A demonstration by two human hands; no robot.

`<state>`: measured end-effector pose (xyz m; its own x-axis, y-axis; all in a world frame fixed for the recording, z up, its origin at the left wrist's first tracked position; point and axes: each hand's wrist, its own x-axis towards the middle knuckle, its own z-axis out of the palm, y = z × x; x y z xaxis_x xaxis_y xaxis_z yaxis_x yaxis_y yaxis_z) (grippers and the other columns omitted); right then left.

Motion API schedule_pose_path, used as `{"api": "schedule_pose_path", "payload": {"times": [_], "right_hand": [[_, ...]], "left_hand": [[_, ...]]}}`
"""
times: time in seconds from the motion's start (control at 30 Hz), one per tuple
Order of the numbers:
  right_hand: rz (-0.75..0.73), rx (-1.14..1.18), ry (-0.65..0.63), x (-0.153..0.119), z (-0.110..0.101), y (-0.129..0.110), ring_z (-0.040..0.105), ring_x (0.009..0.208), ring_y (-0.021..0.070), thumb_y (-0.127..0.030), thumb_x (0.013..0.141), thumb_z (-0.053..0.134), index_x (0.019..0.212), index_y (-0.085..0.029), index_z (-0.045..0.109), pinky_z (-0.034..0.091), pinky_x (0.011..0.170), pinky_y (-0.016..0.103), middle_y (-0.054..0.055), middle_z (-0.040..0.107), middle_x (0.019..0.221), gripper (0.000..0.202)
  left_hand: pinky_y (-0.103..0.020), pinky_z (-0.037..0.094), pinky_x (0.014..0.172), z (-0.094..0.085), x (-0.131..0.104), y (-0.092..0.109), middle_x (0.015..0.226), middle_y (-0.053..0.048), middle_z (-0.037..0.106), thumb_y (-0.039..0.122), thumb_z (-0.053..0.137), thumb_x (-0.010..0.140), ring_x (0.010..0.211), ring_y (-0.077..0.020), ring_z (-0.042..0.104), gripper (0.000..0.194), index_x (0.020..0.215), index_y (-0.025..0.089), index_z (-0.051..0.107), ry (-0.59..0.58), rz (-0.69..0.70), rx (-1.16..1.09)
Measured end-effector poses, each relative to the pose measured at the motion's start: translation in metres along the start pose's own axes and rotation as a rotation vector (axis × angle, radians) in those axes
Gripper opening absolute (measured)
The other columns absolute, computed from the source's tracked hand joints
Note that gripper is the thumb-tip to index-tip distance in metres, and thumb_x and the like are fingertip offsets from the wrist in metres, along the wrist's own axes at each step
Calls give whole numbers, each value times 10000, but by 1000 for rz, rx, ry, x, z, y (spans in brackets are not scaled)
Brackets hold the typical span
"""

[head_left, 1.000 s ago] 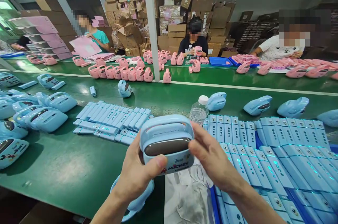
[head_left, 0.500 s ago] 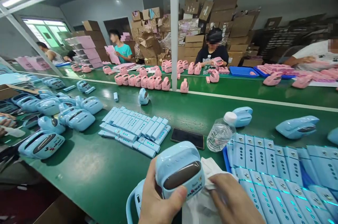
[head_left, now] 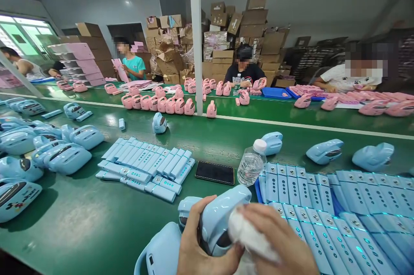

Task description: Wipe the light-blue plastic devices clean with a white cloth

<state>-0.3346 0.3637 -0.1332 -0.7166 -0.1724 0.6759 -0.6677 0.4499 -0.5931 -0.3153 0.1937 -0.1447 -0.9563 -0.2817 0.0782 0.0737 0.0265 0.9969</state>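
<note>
- At the far left of the green counter [head_left: 80, 219], a cluster of light-blue handled speakers [head_left: 64, 157] lies on its sides; judging by how they are gathered, these look finished with, though the picture cannot confirm it.
- Right of them, a double row of light-blue remote-like bars [head_left: 145, 167] lies loose on the counter, in no container.
- A second blue speaker [head_left: 161, 251] rests at the near edge, just beside the left hand.
- The left hand [head_left: 202, 253] wraps around the blue speaker being wiped [head_left: 216, 219], thumb across its front, holding it tilted low over the near edge.
- The right hand [head_left: 278, 244] presses a bunched white cloth [head_left: 249, 234] against the speaker's face; wiping seems under way, not finished.
- Behind, a black phone [head_left: 214, 172] lies flat, near a clear water bottle [head_left: 250, 165], which holds little or nothing that I can tell.
- At right, blue trays [head_left: 258, 189] hold packed rows of light-blue bars [head_left: 339, 206].
- Beyond, more blue speakers [head_left: 324, 151] lie well apart, seemingly waiting.
</note>
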Motion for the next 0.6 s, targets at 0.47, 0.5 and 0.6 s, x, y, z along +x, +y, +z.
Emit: {"api": "schedule_pose_path", "payload": {"times": [0.47, 0.5, 0.6], "right_hand": [[307, 21, 128, -3, -4, 21, 743, 984, 175, -345, 1015, 649, 1159, -374, 699, 613, 872, 195, -23, 749, 1148, 155], [343, 41, 152, -5, -2, 18, 728, 1006, 177, -388, 1030, 623, 1180, -385, 684, 604, 895, 204, -26, 735, 1176, 162], [391, 60, 212, -8, 6, 5, 679, 1114, 193, -438, 1054, 563, 1214, -395, 654, 568, 951, 224, -29, 695, 1253, 189]], "left_hand": [[-342, 622, 796, 1, 5, 4, 1094, -103, 799, 582, 917, 563, 971, -328, 762, 856, 1272, 215, 608, 78, -119, -200], [-351, 629, 804, -1, 7, 2, 1128, -116, 797, 602, 918, 576, 1014, -350, 762, 867, 1288, 211, 615, 91, -126, -224], [-388, 642, 869, -4, 12, -1, 1181, -126, 792, 658, 816, 756, 1135, -383, 744, 720, 1292, 201, 667, 108, -124, -321]]}}
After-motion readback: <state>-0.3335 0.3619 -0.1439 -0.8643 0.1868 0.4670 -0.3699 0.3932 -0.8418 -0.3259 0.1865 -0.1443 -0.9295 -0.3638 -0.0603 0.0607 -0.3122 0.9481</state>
